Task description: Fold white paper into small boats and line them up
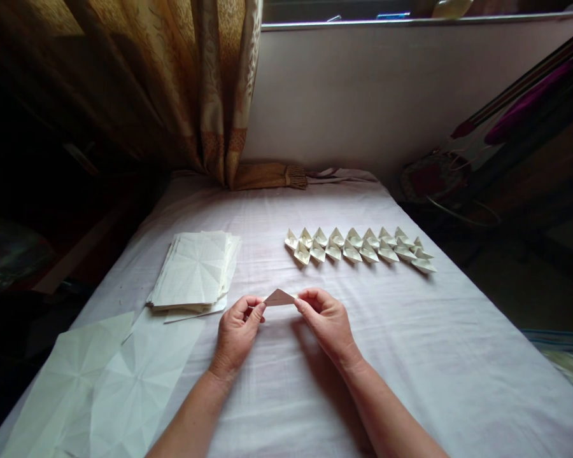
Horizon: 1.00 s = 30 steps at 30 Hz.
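Note:
Between my hands, above the sheet, is a small folded paper triangle (279, 298) with its point up. My left hand (240, 328) pinches its left corner between thumb and fingers. The right corner is pinched the same way by my right hand (328, 323). Beyond my right hand, folded paper boats (353, 245) stand in two close rows. A stack of creased paper sheets (191, 270) lies beyond my left hand.
Loose creased sheets (134, 381) spread over the near left of the bed sheet (410, 369). A gold curtain (214, 95) hangs down to the far edge, before a pale wall (353, 95). The bed's right edge drops to a dark floor.

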Available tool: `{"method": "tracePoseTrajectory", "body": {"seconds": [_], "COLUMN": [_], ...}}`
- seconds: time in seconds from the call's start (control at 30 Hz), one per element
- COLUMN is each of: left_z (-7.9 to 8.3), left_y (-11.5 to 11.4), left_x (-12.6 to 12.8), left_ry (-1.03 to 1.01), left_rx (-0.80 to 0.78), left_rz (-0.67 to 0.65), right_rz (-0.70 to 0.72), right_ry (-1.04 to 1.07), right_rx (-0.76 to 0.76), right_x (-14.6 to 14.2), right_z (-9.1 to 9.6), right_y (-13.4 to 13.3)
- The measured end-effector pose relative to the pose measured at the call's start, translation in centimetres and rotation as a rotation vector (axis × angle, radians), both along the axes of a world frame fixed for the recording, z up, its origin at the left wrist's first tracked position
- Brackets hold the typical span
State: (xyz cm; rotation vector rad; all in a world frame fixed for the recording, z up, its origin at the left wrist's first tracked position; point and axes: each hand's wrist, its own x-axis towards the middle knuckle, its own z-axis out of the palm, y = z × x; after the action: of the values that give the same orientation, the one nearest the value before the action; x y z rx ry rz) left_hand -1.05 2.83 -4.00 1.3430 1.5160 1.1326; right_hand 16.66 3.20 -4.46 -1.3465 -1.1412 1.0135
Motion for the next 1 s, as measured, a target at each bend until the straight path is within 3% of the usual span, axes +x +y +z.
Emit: {"method": "tracePoseTrajectory", "body": {"seconds": [0.27, 0.57, 0.7, 1.0], "left_z": [0.0, -0.2, 0.1, 0.1], "left_y": [0.0, 0.1, 0.1, 0.4], "left_x": [0.0, -0.2, -0.3, 0.0], "left_ry": [-0.002, -0.026, -0.071, -0.240], "left_rx": [-0.006, -0.006, -0.050, -0.044], "left_rz": [0.002, 0.003, 0.024, 0.071], "right_rz": [0.050, -0.009, -0.037, 0.020], "right_ry": [-0.133, -0.004, 0.032, -0.095], "right_rx": [0.032, 0.029, 0.058, 0.048], "right_x": [0.1, -0.2, -0.4, -0.3], "right_z": [0.8, 0.0, -0.3, 0.1], "right_y": [-0.3, 0.0, 0.1, -0.3]}}
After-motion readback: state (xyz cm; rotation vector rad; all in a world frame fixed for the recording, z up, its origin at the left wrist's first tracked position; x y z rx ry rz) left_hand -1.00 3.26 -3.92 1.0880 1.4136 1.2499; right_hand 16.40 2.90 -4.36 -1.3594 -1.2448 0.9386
